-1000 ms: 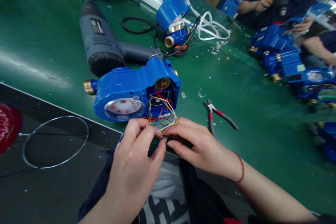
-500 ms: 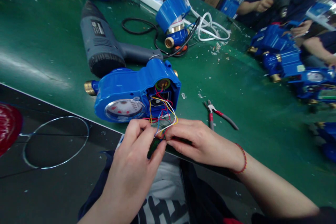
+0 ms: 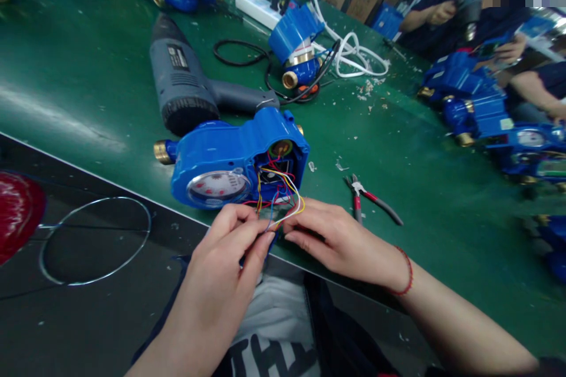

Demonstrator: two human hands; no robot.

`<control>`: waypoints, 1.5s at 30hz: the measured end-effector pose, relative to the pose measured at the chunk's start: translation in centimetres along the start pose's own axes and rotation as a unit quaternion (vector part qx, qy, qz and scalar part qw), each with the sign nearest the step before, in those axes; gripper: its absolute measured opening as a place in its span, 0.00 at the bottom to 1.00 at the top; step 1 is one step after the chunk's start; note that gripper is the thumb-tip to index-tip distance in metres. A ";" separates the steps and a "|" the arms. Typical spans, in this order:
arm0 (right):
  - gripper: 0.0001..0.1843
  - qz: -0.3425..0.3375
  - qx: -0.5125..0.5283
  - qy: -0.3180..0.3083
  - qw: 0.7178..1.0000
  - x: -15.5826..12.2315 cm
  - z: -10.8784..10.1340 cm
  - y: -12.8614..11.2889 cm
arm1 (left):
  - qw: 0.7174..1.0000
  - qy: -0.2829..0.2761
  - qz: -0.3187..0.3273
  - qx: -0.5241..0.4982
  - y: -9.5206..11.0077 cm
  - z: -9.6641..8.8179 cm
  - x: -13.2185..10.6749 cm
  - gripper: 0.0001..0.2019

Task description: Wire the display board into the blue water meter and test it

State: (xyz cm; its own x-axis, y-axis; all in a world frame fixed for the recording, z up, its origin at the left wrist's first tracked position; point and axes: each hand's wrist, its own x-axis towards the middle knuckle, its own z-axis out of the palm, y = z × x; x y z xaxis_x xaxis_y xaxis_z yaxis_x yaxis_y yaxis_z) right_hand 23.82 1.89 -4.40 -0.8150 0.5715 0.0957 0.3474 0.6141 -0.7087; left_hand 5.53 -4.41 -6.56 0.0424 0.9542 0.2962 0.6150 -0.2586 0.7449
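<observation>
A blue water meter (image 3: 221, 156) with a brass end and a round dial lies on the green table (image 3: 420, 188) just ahead of me. Its open side shows coloured wires (image 3: 283, 191) that run down to my fingers. My left hand (image 3: 225, 265) pinches the wire ends together with a small part, mostly hidden, that I cannot name. My right hand (image 3: 340, 241), a red string round its wrist, has its fingers closed on the same bundle from the right. The two hands almost touch at the table's near edge.
A grey heat gun (image 3: 186, 85) lies behind the meter. Red-handled pliers (image 3: 369, 200) rest right of my right hand. More blue meters (image 3: 477, 106) crowd the right side, where other people's hands work. A wire ring (image 3: 95, 241) sits at lower left, and cables (image 3: 349, 53) and a power strip at the back.
My hands have stayed at the wires, with the fingers drawing a little closer together. The view has shifted slightly, so everything sits a bit lower and to the right.
</observation>
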 end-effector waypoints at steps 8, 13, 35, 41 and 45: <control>0.06 0.019 0.039 0.187 0.981 -0.2 2.2 -1.3 | 0.999 0.024 -0.009 -0.042 -0.5 0.1 0.2 0.06; 0.02 0.098 0.184 0.304 0.930 1.5 4.8 -2.4 | 0.999 -0.006 0.019 -0.045 -0.4 0.0 0.4 0.12; 0.05 0.207 0.310 0.310 0.875 1.2 5.1 -1.3 | 0.998 -0.015 -0.040 -0.045 -0.6 0.3 0.5 0.07; 0.07 0.224 0.312 0.319 0.866 1.3 5.8 -1.4 | 0.998 -0.021 -0.050 -0.032 -0.2 0.4 0.6 0.08; 0.13 0.244 0.353 0.305 0.850 1.4 6.1 -1.5 | 0.996 -0.022 -0.067 -0.052 0.1 0.4 0.5 0.08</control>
State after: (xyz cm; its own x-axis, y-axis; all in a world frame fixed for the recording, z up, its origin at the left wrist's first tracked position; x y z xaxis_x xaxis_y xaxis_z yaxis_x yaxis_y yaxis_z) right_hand 19.37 -1.55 -7.48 -0.1866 0.9729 -0.1368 0.0351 -0.1325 -0.9906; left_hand 5.93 -3.91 -6.59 0.0004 0.9862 0.1656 0.5333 -0.1403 0.8342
